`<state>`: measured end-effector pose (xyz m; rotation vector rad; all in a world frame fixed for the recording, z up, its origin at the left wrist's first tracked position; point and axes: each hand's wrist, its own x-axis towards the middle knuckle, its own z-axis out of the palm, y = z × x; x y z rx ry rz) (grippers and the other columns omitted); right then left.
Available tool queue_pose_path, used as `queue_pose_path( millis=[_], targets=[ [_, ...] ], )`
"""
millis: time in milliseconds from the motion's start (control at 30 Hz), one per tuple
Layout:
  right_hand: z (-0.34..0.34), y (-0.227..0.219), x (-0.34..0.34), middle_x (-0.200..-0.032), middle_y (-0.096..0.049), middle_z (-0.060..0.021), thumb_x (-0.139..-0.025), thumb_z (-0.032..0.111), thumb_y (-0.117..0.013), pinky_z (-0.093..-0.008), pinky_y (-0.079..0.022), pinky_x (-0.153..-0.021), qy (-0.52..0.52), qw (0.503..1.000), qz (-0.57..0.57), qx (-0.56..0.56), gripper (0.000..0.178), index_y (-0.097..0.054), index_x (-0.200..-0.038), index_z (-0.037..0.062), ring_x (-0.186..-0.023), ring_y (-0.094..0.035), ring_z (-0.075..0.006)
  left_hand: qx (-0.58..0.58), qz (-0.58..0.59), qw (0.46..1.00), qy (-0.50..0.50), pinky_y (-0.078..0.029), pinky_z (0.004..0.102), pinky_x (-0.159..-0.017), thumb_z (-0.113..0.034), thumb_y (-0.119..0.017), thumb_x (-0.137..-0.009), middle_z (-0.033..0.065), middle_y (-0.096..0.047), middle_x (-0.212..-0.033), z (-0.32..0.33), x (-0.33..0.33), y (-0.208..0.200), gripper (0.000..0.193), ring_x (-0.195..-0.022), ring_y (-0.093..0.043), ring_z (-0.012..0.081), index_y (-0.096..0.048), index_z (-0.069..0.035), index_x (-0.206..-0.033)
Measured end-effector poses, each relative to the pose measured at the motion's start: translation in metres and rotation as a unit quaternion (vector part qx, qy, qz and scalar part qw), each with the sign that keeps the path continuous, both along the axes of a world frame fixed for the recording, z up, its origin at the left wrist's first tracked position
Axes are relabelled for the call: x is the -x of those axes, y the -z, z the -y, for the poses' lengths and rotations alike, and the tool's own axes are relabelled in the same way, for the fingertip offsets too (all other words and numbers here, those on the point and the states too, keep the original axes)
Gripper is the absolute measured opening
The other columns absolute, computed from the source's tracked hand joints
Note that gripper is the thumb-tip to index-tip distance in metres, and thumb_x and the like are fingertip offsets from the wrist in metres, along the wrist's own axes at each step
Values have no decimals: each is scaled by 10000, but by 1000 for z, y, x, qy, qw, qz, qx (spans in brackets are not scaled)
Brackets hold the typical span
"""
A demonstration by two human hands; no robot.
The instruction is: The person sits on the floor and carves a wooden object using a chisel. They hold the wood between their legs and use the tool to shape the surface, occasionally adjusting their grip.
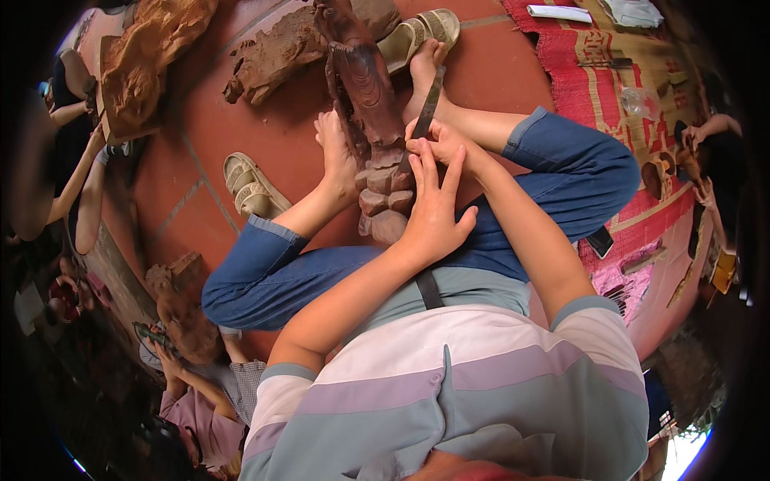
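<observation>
A dark reddish-brown wood carving (369,100) of a robed figure lies lengthwise between my bare feet, its rounded, blocky base toward me. My right hand (439,146) is closed around a long, flat, dark metal tool (431,103); whether it is a file or a chisel I cannot tell. The tool slants down to the carving's right side just above the base. Beside its lower end, my left hand (435,215) has its fingers stretched out and apart. Those fingertips reach the tool and the right hand's fingers; whether they press on it is unclear.
A rough wood carving (277,56) and beige sandals (255,188) lie on the red tile floor. A red and yellow mat (593,104) at right bears tools and a phone (599,241). Other people work at both sides, one at left by a large carving (144,64).
</observation>
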<state>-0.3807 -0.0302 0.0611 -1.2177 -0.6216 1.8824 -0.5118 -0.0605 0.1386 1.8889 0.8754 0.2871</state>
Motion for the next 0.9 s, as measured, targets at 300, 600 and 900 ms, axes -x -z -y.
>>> queue_pose_path(
  millis=[300,600,900],
  targets=[
    [1,17,-6,-784,-529,27,-844,128,-653,-219,-463,-600,-6,998,25,-59,156,-537,-946,103,-688,-531,-76,-15,-14,1000,-2,-87,529,-1118,-155,-692,-764,347,114,-1466,4,-8,0,937,-1350,100,540,-93,-125,-1484],
    [-9,15,-13,-811,-557,28,-842,145,-660,-239,-465,-658,-51,997,48,-44,139,-564,-934,104,-758,-528,-74,-24,-5,1000,-1,-54,544,-1116,-173,-702,-749,359,142,-1454,3,-7,-4,939,-1350,127,531,-120,-119,-1483],
    [-32,-1,-5,-829,-553,38,-836,138,-660,-232,-445,-703,-154,978,130,-51,132,-568,-913,83,-781,-495,-58,1,19,997,-73,-93,528,-1110,-132,-687,-770,366,209,-1432,-1,-9,-6,985,-1354,163,510,-18,-161,-1493]
  ],
)
